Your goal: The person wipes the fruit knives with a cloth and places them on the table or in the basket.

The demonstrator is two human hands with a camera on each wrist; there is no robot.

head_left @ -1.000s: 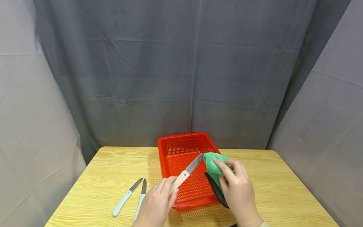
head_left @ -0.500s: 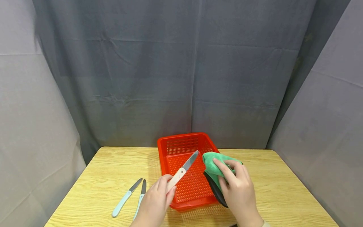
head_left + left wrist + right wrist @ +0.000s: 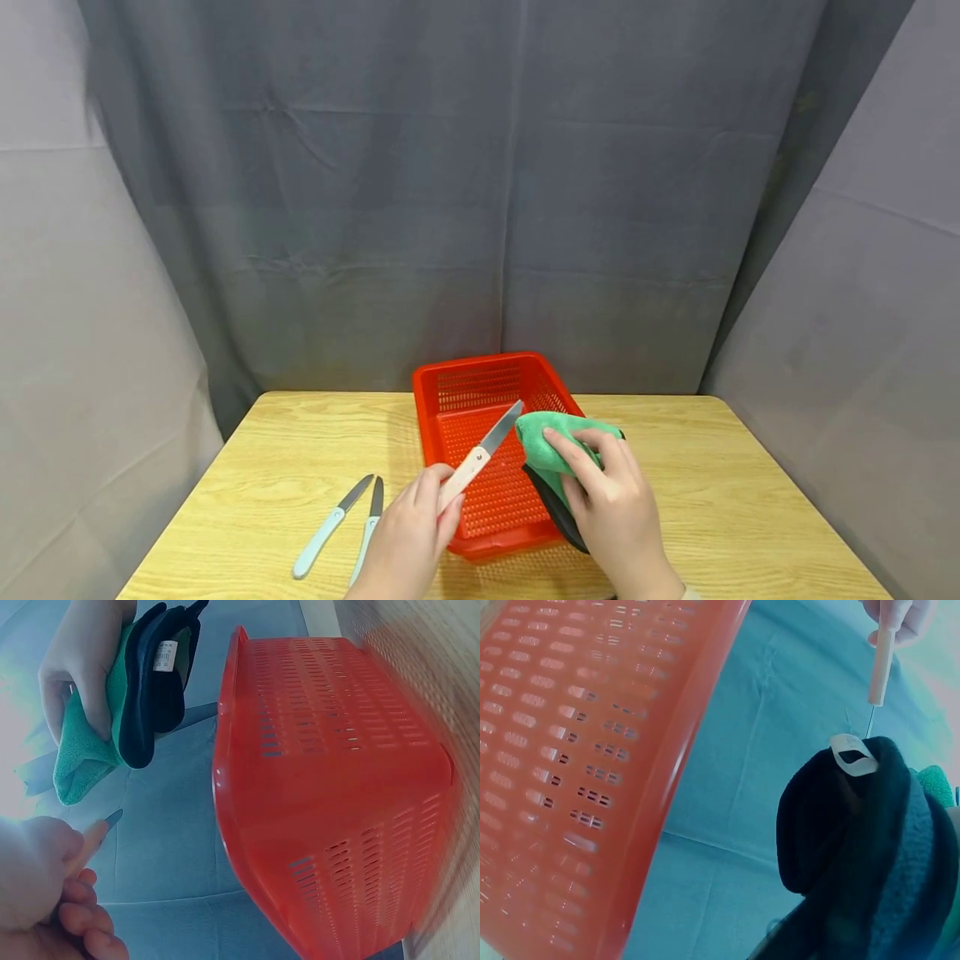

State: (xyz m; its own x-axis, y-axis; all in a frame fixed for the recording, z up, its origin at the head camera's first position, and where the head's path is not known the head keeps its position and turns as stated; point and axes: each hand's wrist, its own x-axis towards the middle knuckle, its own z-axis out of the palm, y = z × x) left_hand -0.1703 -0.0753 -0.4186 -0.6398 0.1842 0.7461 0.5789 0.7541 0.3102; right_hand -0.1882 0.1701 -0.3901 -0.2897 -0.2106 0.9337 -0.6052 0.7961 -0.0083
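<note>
My left hand (image 3: 408, 529) grips a knife (image 3: 467, 475) by its pale cream handle, its blade slanting up and to the right above the basket. In the right hand (image 3: 615, 504) is a folded green cloth (image 3: 555, 437) with a black edge, held close to the blade's right side. Whether cloth and blade touch I cannot tell. In the left wrist view the cloth (image 3: 86, 754) shows a white label (image 3: 165, 656) on its black part. Below both hands stands the red plastic basket (image 3: 498, 546).
Two knives with light blue handles lie left of the basket: one knife (image 3: 318, 542) in full view, another knife (image 3: 370, 533) partly behind the left hand. The wooden table (image 3: 750, 517) ends at grey curtains (image 3: 375, 208) behind and at both sides.
The knife has shifted left and back from its place a second ago. The right hand has brought the cloth leftward, nearer the blade. The view has shifted slightly.
</note>
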